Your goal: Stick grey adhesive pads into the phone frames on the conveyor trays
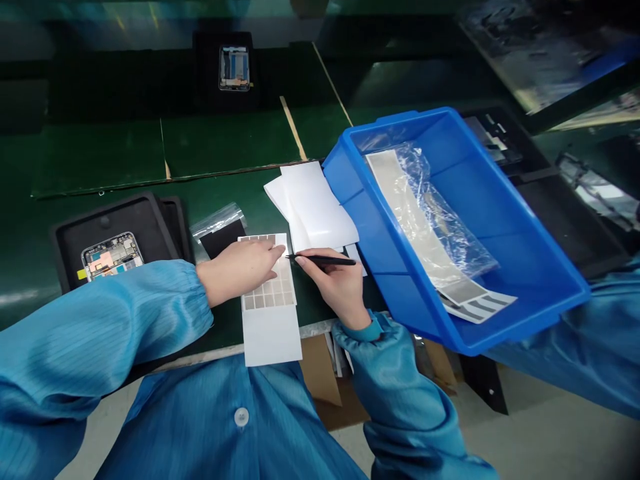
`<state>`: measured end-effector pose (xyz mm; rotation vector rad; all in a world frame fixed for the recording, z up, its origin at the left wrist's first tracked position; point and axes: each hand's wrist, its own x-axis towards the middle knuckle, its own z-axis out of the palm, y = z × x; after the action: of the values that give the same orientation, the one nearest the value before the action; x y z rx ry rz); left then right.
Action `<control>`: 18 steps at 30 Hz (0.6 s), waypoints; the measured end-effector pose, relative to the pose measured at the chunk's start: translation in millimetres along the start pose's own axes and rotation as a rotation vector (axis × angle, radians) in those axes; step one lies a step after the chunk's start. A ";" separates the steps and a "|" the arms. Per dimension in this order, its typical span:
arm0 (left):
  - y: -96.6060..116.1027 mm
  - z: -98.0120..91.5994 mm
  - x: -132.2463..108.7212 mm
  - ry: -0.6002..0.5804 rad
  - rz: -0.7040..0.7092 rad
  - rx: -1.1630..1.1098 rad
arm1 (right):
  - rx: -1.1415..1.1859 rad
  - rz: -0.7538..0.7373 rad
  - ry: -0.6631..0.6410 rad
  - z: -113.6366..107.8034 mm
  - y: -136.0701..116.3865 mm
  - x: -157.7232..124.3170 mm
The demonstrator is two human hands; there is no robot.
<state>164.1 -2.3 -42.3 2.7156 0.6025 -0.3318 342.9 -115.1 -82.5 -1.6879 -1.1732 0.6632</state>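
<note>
Green workbench (225, 200): a left hand (240, 268) rests open across a sheet of grey pads (270, 299), long axis pointing away from the wearer, as the right hand (333, 283) grips black tweezers (325, 261), tip at the sheet's right edge.

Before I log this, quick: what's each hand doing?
Left hand: open, resting flat on the label sheet.
Right hand: closed, holding black tweezers.

**Black tweezers (323, 261) at a white backing sheet (271, 339)**
It lies flat, grey square pads (267, 292) in rows; the tweezer tips sit just beside its right edge.
</note>
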 end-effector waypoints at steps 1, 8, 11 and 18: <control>0.1 0.1 0.1 0.001 0.000 -0.004 | -0.005 0.002 -0.004 -0.3 -0.1 0.2; -1.0 2.0 0.7 0.003 0.010 -0.009 | -0.001 -0.003 0.022 -0.4 -0.4 0.0; -1.1 1.2 0.4 -0.001 0.009 -0.010 | 0.011 -0.012 0.010 0.3 -0.3 0.0; -0.6 4.5 2.0 0.004 0.009 -0.012 | 0.052 0.021 0.037 -0.7 0.2 0.0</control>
<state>164.9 -2.7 -47.2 2.7071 0.5920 -0.3190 343.6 -115.4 -82.3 -1.6642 -1.1050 0.6670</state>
